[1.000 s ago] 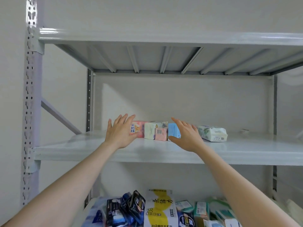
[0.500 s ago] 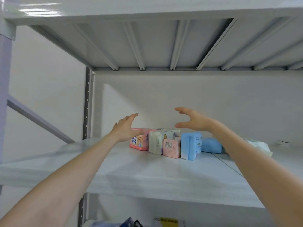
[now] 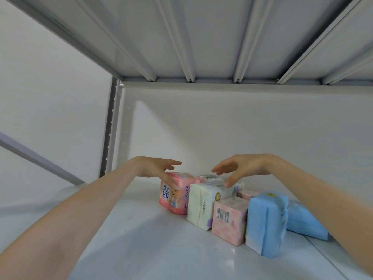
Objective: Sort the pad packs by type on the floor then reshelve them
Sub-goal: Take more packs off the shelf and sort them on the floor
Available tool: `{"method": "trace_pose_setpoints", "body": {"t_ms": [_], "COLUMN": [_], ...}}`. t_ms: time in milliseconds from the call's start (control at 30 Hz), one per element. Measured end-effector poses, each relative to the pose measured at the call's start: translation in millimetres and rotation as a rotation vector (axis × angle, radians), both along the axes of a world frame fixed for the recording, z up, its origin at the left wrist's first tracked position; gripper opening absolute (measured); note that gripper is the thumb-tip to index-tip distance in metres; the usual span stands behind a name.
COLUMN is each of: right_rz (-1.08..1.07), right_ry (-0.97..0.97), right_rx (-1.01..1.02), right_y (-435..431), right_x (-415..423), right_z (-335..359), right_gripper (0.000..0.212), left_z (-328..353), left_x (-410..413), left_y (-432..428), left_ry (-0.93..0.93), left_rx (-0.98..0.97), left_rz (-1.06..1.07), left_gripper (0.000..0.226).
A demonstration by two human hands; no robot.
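Looking at a small clump of pad packs [image 3: 229,215] sitting toward the back of the shelf [image 3: 141,239]: pink bear pack [image 3: 173,196] at the left end, then cream pack [image 3: 203,207], pale pink pack [image 3: 230,227] with the barcode, blue pack [image 3: 264,221] standing on end, plus a second blue pack [image 3: 302,223] lying flat just behind it on the right. Running as a row slanting from back-left to front-right, so lying right below and between the two hands. Hovering the left hand [image 3: 153,168] over the pink bear pack, with the thumb side seemingly touching that pack's top edge. Reaching the right hand [image 3: 240,166] over the cream pack, with the thumb tip apparently resting on top. Spreading the fingers [image 3: 173,163] wide and loose on both sides, curling round nothing, gripping nothing. Guessing at a two-handed scoop of the row's left end, with the blue ones lying nearer the right forearm. Seeing only bare wall [image 3: 242,128] and the ribbed underside of the upper shelf [image 3: 201,37] around all that.
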State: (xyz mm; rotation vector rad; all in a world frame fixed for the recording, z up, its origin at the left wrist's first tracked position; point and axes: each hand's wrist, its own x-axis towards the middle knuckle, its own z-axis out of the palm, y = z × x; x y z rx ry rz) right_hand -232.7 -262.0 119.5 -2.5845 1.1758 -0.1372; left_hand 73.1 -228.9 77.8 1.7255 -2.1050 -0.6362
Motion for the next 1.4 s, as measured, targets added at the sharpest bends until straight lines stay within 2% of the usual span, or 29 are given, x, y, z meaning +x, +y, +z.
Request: {"method": "trace_pose_setpoints", "body": {"t_ms": [133, 267, 333, 533, 867, 1033, 1233, 1400], "right_rz": [0.054, 0.113, 0.135, 0.148, 0.171, 0.191, 0.231, 0.209], "right_ry": [0.072, 0.085, 0.093, 0.081, 0.078, 0.083, 0.118, 0.139], "right_rx": [0.074, 0.113, 0.125, 0.118, 0.134, 0.151, 0.141, 0.085], "right_y": [-17.0, -25.9, -27.9, -29.1, -10.0, 12.6, 49.3, 92.7], "right_x": [4.4, 7.7, 8.5, 8.9, 37.2, 60.6, 88.3, 102.2], "right_z": [-4.5, -4.2, -4.8, -7.9, -6.8, -5.7, -10.4, -17.0], "right_gripper": [0.056, 0.054, 0.056, 0.057, 0.047, 0.048, 0.057, 0.063], "left_z": [-6.7, 4.6, 10.4, 10.2, 14.4, 8.6, -6.2, -19.5], "left_x": [0.4, -5.5, -11.2, -13.1, 28.9, 58.1, 90.9, 112.6], "left_y": [-18.9, -28.8, -32.6, -27.2, 19.8, 55.1, 103.1, 147.3], "left_ry": [0.029, -0.027, -0.069, -0.135, -0.223, -0.181, -0.040, 0.108], "left_rx": [0.102, 0.167, 0.198, 0.178, 0.100, 0.081, -0.003, -0.040], "left_rz": [-0.012, -0.046, -0.074, -0.134, 0.053, 0.104, 0.152, 0.161], "left_gripper": [0.113, 0.122, 0.116, 0.078, 0.074, 0.065, 0.077, 0.064]}}
